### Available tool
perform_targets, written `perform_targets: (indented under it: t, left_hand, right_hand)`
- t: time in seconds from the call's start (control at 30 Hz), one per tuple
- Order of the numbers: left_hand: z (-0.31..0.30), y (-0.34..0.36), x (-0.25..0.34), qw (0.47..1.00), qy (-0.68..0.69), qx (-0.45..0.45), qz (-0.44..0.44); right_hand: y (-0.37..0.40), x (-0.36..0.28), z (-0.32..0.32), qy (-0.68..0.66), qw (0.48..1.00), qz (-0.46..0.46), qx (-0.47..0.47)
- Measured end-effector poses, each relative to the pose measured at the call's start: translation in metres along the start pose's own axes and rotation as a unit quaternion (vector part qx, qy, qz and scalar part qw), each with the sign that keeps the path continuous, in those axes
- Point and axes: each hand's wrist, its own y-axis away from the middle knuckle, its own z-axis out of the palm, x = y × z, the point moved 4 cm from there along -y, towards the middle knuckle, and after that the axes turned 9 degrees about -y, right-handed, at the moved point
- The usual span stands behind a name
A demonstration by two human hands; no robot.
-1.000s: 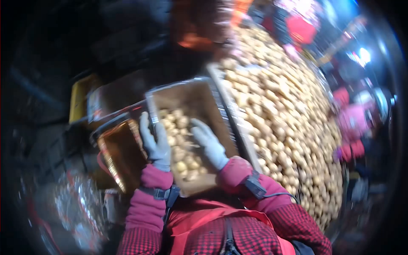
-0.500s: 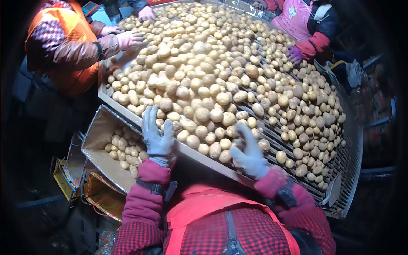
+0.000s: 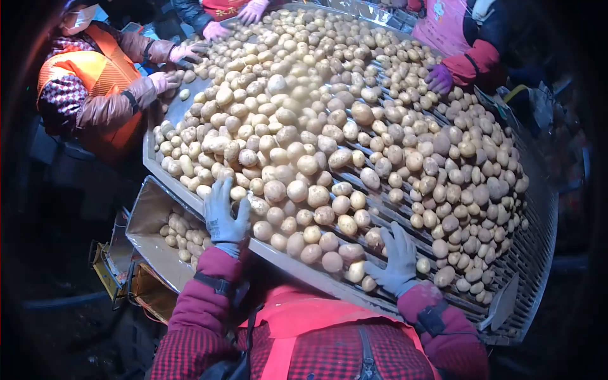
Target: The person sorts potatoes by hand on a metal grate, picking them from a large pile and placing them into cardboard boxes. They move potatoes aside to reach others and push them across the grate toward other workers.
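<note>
A wide heap of potatoes (image 3: 297,190) covers a slatted metal table (image 3: 506,316). My left hand (image 3: 225,215), in a grey-blue glove, rests at the table's near rim with its fingers spread, touching the potatoes at the left. Farther right, my right hand (image 3: 396,263), gloved alike, lies against the near edge of the heap with its fingers apart. Neither hand is closed round a potato. Below my left hand, an open lined box (image 3: 149,237) holds more potatoes (image 3: 183,237).
At the left stands a co-worker in an orange vest (image 3: 95,69), both gloved hands on the table. More co-workers' hands reach in at the top and upper right, one in a purple glove (image 3: 439,79). A flat plate (image 3: 505,303) sits at the lower right.
My right hand has moved right and nearer to me, and its fingers show more spread. My left hand has shifted slightly left and down. At the left, the co-worker's hands have moved.
</note>
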Motion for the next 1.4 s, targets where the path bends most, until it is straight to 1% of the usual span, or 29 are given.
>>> perform_targets:
  t: [0.07,0.1,0.2,0.33,0.37,0.47,0.53,0.57,0.67,0.77,0.8,0.87,0.97,1.0,1.07,1.1,1.13,1.2,1.23,1.27,1.33,1.4]
  left_hand:
    - [-0.003,-0.003,0.002,1.0,0.001,-0.007,0.007]
    - [-0.004,-0.003,0.004,1.0,-0.005,-0.011,0.004]
    - [-0.005,-0.005,0.007,1.0,-0.009,-0.028,-0.01]
    - [-0.004,-0.004,0.002,0.999,-0.003,-0.036,-0.008]
    - [-0.004,-0.004,0.001,0.999,-0.006,-0.04,-0.006]
    - [-0.005,-0.005,-0.001,0.999,-0.002,-0.053,0.0]
    - [-0.004,-0.004,-0.003,0.999,0.006,-0.054,0.0]
    - [-0.003,-0.005,-0.003,0.998,0.022,-0.056,-0.001]
    - [-0.004,-0.006,-0.005,0.996,0.032,-0.077,0.023]
    - [-0.004,-0.005,-0.007,0.995,0.036,-0.086,0.04]
    - [-0.005,-0.005,-0.007,0.994,0.04,-0.089,0.043]
    - [-0.005,-0.005,-0.008,0.994,0.042,-0.09,0.047]
    - [-0.003,-0.003,-0.01,0.994,0.042,-0.092,0.052]
    - [-0.004,-0.003,-0.009,0.993,0.042,-0.101,0.051]
    - [-0.003,-0.006,-0.008,0.991,0.039,-0.114,0.05]
    - [-0.001,-0.006,-0.008,0.991,0.043,-0.112,0.053]
    - [0.0,-0.007,-0.008,0.991,0.046,-0.109,0.053]
    - [0.0,-0.007,-0.006,0.992,0.047,-0.104,0.06]
    - [0.0,-0.007,-0.005,0.992,0.041,-0.096,0.065]
    - [0.001,-0.007,-0.006,0.992,0.045,-0.099,0.069]
    - [0.002,-0.006,-0.006,0.992,0.03,-0.097,0.07]
    - [0.001,-0.007,-0.003,0.993,0.028,-0.091,0.07]
  right_hand:
    - [-0.011,0.001,0.014,-0.011,0.999,0.003,0.042]
    - [-0.017,-0.006,0.016,-0.009,0.997,-0.003,0.079]
    - [-0.035,-0.011,0.028,0.014,0.993,-0.026,0.116]
    - [-0.05,-0.026,0.035,0.017,0.991,0.024,0.132]
    - [-0.052,-0.027,0.041,0.011,0.992,0.022,0.125]
    - [-0.073,-0.045,0.054,0.001,0.989,0.003,0.149]
    - [-0.088,-0.047,0.066,0.037,0.992,0.024,0.114]
    - [-0.098,-0.054,0.065,0.016,0.991,0.014,0.132]
    - [-0.139,-0.069,0.064,-0.11,0.98,-0.024,0.167]
    - [-0.195,-0.077,0.069,-0.081,0.989,-0.06,0.109]
    - [-0.21,-0.086,0.075,-0.07,0.992,-0.03,0.103]
    - [-0.225,-0.085,0.091,-0.082,0.989,-0.039,0.118]
    - [-0.263,-0.095,0.097,-0.179,0.98,-0.02,0.089]
    - [-0.277,-0.097,0.101,-0.214,0.973,-0.017,0.09]
    - [-0.298,-0.108,0.107,-0.164,0.976,-0.039,0.14]
    - [-0.304,-0.113,0.108,-0.172,0.976,0.006,0.133]
    - [-0.312,-0.117,0.106,-0.18,0.974,0.011,0.141]
    - [-0.328,-0.121,0.109,-0.174,0.978,0.035,0.113]
    - [-0.34,-0.125,0.105,-0.158,0.978,0.014,0.133]
    - [-0.352,-0.127,0.105,-0.146,0.984,0.016,0.1]
    - [-0.369,-0.139,0.101,-0.127,0.989,0.071,0.022]
    - [-0.369,-0.138,0.1,-0.119,0.99,0.068,-0.021]
